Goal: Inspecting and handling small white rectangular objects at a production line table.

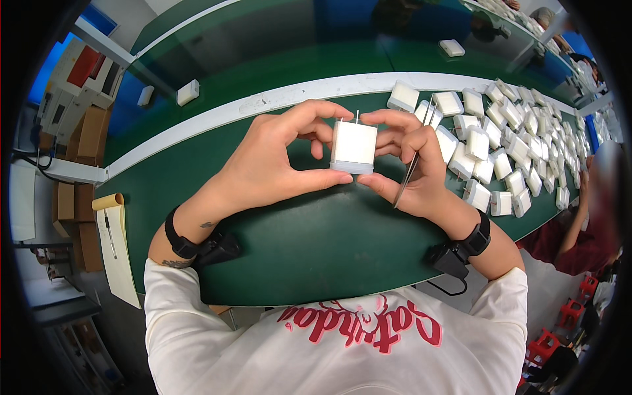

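Note:
Between both hands I hold up a white charger plug (353,145), its two metal prongs pointing away from me and its grey end toward me. My left hand (283,148) has the thumb under the near left corner and the index finger at the far left edge. My right hand (415,155) grips the plug's right side the same way, thumb at the near corner. A pair of metal tweezers (409,176) is also tucked in the right hand, its tips pointing up and away. Many similar charger plugs (477,143) lie heaped just right of that hand.
A white ledge (263,102) borders the green table (316,243) at the back. Beyond it lie a few loose plugs (188,93). A notepad (122,243) with a pen (110,234) rests at the left edge. Another person's arm (579,210) is at the far right, near red stools (542,347).

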Demonstrator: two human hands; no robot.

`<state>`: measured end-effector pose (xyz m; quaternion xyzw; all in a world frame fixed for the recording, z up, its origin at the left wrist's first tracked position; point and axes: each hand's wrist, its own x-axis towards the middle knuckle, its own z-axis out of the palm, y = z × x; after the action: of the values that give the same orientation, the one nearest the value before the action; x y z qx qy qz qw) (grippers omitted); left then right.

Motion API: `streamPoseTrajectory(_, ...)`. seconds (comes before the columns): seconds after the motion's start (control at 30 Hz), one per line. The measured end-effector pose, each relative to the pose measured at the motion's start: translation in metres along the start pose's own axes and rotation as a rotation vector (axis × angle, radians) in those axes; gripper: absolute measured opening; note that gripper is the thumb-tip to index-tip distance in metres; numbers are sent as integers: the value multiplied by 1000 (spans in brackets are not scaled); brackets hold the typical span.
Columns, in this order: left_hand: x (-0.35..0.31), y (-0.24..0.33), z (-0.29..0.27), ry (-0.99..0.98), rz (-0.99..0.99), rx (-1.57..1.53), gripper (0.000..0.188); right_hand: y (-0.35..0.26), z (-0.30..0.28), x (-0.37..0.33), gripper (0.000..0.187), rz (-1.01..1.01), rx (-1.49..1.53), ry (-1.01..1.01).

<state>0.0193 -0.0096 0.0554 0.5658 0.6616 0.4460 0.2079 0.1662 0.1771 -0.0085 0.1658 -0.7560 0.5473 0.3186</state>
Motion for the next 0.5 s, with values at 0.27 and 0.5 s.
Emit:
streamPoseTrajectory(0.27,-1,-4,14,129,101,141,55,-2,1,1,45,16,68,17)
streamPoseTrajectory(0.5,-4,-2,15,124,53,136,58,-4,6,-3,42,-9,-74,70)
